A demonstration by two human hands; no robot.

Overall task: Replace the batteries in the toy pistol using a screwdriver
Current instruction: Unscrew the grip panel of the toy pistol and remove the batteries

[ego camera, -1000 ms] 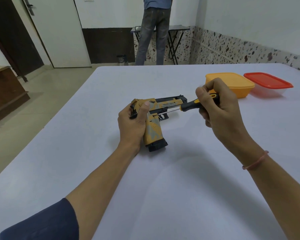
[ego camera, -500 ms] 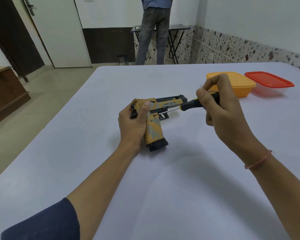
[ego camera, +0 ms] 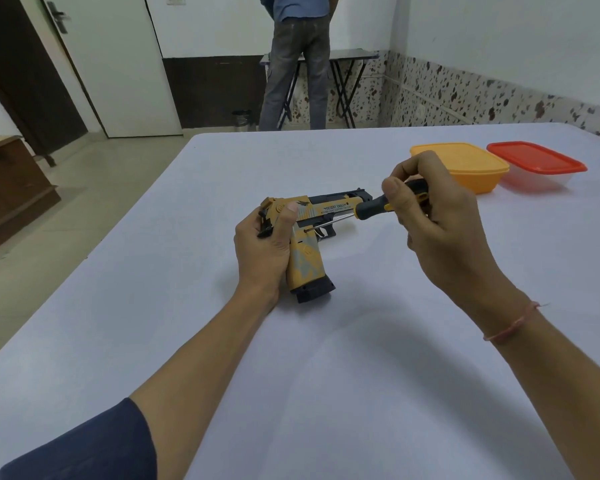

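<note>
The yellow-and-black toy pistol (ego camera: 307, 261) lies on its side near the middle of the white table (ego camera: 326, 375), barrel pointing right, grip toward me. My left hand (ego camera: 264, 251) grips its rear end, thumb lying across the slide. My right hand (ego camera: 433, 223) holds the black-and-yellow handle of a screwdriver (ego camera: 371, 207). The thin metal shaft slants down to the left, and its tip sits on the pistol's side just above the grip, near the trigger.
An orange lidded container (ego camera: 461, 169) and a red-lidded clear container (ego camera: 537, 166) stand at the table's far right. Beyond the table a person (ego camera: 297, 60) stands facing a small folding table. A wooden cabinet (ego camera: 7, 188) is on the left.
My right hand's fingers have shifted round the screwdriver handle while the tip stays at the same spot on the pistol. The left hand and the pistol have not moved.
</note>
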